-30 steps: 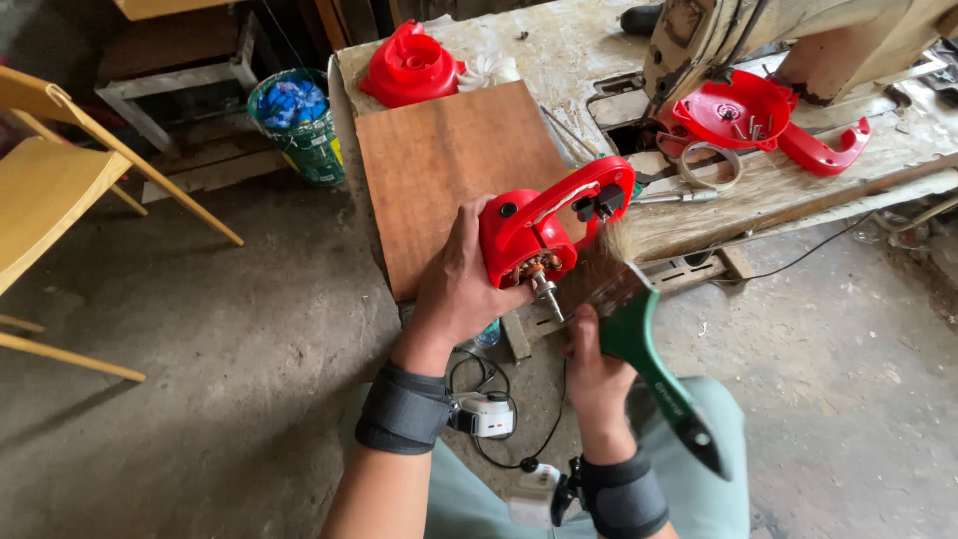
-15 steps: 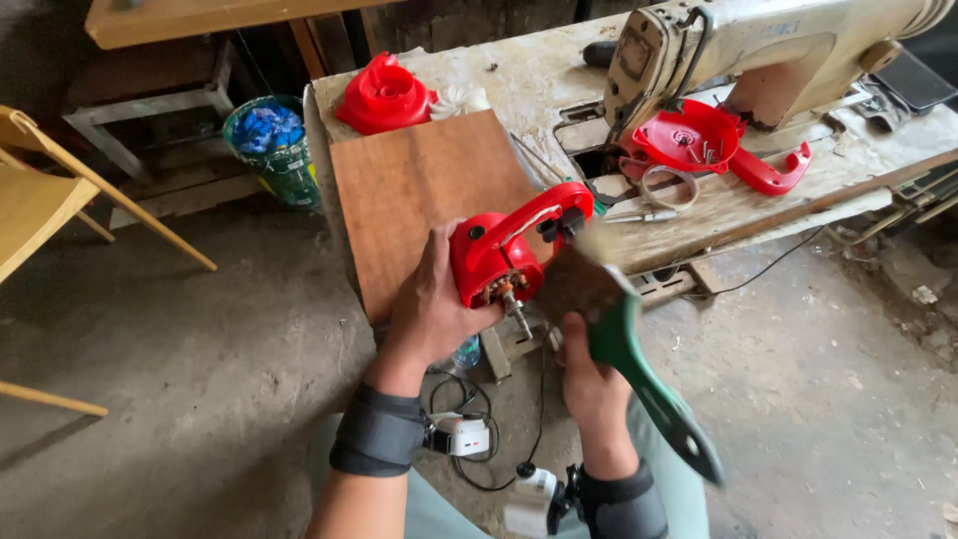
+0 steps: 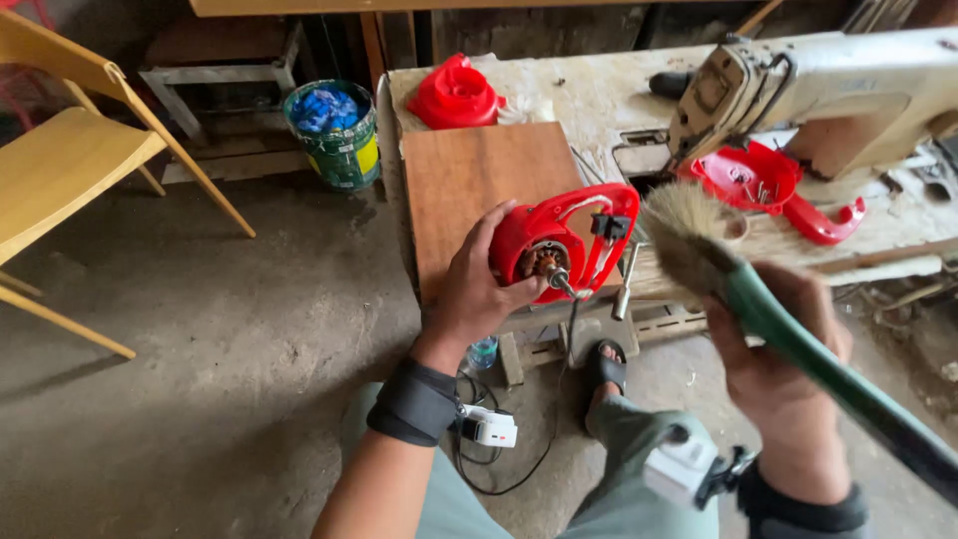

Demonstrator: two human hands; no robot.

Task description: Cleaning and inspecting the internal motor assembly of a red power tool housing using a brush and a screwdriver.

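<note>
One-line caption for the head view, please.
Left hand holds a red motor housing by a wooden board; right hand lifts a green-handled brush.

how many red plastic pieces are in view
4: the red motor housing gripped by the left hand; a red cap at the bench's far left corner; a red shell and a curved red handle piece by the sewing machine. Others may be hidden.

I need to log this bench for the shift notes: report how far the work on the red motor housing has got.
Done: the red motor housing is open, its motor core bare, and a red cover part lies on the bench. In hand: the left hand grips the housing while the right hand holds a green-handled brush beside it. Left: housing and cover remain apart.
</note>
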